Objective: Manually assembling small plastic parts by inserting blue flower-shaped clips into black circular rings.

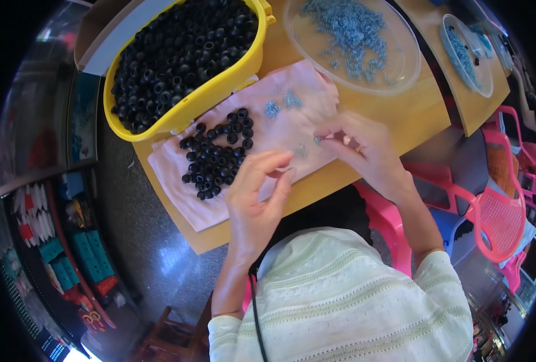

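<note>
On a pink cloth [189, 208] lies a loose heap of small black hollow caps [211, 158]. My left hand [257, 190] is beside them, its thumb and forefinger pinched together; whatever is between the tips is too small to make out. To the right, my right hand [367, 148] pinches a small bluish piece [317, 140] just over the cloth. Between the two hands lies a sparse scatter of tiny pale blue-green pieces [302, 150]. Farther back are two little clusters of blue pieces, one left [272, 109] and one right [292, 99].
A yellow tub [183, 108] full of black caps stands at the back left. Behind the cloth, a clear oval tray [400, 84] holds many blue pieces. Another tray [484, 84] is on a farther table. Pink chairs [500, 220] stand right; shelves with goods [69, 259] are left.
</note>
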Tool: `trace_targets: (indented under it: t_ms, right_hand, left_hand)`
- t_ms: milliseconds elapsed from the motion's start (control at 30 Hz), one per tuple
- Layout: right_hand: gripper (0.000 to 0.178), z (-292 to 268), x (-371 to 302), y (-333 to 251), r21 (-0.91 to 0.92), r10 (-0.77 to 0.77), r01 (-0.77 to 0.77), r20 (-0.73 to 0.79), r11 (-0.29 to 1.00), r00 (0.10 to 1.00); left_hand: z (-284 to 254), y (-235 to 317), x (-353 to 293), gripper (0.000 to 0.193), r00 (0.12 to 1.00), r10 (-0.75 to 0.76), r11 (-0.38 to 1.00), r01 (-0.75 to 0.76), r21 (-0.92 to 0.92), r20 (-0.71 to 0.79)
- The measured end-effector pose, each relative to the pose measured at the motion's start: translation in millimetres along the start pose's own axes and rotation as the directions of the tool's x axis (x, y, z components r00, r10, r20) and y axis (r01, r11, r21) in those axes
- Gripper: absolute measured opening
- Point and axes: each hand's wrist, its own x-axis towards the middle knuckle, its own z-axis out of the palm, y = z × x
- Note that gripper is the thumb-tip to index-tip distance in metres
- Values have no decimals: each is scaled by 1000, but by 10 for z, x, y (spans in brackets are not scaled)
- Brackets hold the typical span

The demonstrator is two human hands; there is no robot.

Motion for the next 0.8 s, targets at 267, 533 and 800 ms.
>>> trace_targets:
  t_ms: [267, 533, 800]
  right_hand:
    - [10, -59, -83, -301, 580, 249, -466, 416, 668, 875]
    - [11, 51, -94, -274, 618, 216, -452, 420, 643, 881]
    - [12, 131, -46, -226, 672, 142, -375, 376, 639, 916]
  left_hand:
    - [99, -4, -102, 31, 925, 373, 919, -356, 171, -77]
    - [43, -45, -144, 28, 897, 433, 883, -405, 236, -83]
    - [-15, -85, -96, 24, 906, 414, 890, -384, 245, -83]
